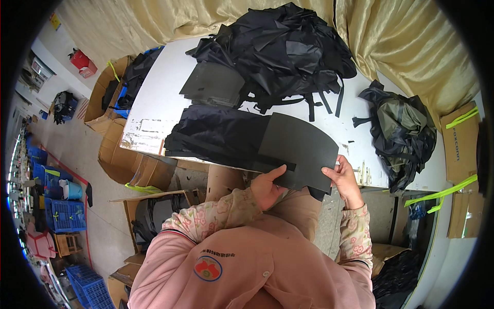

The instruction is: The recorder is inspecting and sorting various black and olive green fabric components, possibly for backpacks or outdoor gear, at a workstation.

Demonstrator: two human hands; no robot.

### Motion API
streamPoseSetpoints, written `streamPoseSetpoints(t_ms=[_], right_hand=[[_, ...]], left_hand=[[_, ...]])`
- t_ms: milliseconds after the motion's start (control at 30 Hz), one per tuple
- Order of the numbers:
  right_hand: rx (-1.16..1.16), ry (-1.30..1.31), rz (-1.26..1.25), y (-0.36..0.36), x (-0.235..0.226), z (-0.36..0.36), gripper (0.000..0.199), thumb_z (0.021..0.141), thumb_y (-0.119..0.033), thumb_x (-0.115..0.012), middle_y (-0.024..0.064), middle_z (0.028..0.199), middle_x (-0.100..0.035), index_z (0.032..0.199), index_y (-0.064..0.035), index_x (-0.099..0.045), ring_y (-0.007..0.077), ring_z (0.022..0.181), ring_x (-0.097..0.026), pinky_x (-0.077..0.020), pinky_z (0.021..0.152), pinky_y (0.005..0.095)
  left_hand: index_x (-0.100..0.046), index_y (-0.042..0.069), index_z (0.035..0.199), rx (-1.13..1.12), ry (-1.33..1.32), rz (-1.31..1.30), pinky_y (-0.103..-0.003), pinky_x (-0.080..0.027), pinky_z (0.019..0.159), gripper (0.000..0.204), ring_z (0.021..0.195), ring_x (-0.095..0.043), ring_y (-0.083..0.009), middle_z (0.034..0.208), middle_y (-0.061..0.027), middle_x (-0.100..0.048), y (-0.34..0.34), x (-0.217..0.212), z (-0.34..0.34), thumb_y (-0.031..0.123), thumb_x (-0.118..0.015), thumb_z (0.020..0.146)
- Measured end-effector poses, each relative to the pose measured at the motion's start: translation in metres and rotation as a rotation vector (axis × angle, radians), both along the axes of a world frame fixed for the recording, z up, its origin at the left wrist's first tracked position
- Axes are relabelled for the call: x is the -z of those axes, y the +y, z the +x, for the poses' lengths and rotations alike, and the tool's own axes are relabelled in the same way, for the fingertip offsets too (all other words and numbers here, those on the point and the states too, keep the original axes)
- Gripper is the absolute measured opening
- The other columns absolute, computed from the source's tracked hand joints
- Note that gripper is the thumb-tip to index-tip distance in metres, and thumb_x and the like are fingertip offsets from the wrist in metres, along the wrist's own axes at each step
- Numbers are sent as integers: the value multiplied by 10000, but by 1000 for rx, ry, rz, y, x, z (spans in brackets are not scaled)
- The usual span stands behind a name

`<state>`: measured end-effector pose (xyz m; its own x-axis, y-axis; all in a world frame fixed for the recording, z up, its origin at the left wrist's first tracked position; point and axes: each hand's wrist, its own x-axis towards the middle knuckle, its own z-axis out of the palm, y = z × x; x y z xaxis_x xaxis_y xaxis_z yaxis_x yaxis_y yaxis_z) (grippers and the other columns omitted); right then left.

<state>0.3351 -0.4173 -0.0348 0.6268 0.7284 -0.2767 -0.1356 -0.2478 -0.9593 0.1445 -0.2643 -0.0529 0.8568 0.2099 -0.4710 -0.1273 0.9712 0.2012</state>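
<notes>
A dark grey, slightly curved flat panel (303, 147) lies tilted over the near edge of the table. My right hand (343, 179) pinches its right edge, thumb on top and fingers behind. At the panel's lower left, my left hand (267, 189) grips it, thumb on top next to a short black strip (283, 166); the other fingers are partly hidden underneath. Black fabric (218, 131) stretches left from the panel along the table edge. Whether the panel sits inside this fabric or only on it, I cannot tell. Behind is a stack of similar grey panels (212, 85).
A large heap of black fabric pieces with straps (288, 49) covers the back of the white table (149, 116). Another black bundle (404, 131) lies at the right. Cardboard boxes (131, 159) stand left of the table, and another box (459, 149) on the right.
</notes>
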Motion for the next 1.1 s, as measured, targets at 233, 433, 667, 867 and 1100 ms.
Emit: streamPoseSetpoints(t_ms=[233,433,667,867,1100], right_hand=[[-17,-219,-145,1,0,-1,317,840,-24,-649,-8,720,-616,1097,-35,-464,34,518,-501,-345,410,173],[-3,-211,-141,-1,-4,4,354,814,-57,-697,-45,645,-482,1084,-11,-472,25,514,-419,-340,417,185],[-121,-169,-191,0,5,30,330,859,-111,-667,-18,733,-612,1131,-32,-498,32,550,-499,-372,439,173],[20,-126,-223,-18,93,77,273,888,-285,-653,-13,762,-570,983,-35,-598,80,629,-507,-454,555,232],[89,-128,-339,-7,114,67,401,947,-393,-527,3,701,-570,958,-1,-614,110,571,-513,-476,539,253]], left_hand=[[-558,41,1163,23,34,30,-334,-511,911,281,1042,-603,-194,1145,-65,-614,-2,-1,0,95,-612,893],[-560,53,1180,157,41,-92,-355,-478,927,272,1061,-599,-221,1125,-69,-630,1,-7,-9,158,-571,930],[-545,41,1220,1114,-248,717,-427,-369,1028,400,1188,-510,-286,1266,-142,-543,14,-15,-39,299,-588,918],[-379,232,1410,539,50,2671,-589,-211,1075,668,1382,-238,-350,1468,-179,-291,34,-2,-3,382,-657,821],[-296,333,1440,442,132,2627,-657,-144,1055,781,1401,-176,-362,1504,-170,-217,35,27,1,435,-688,772]])
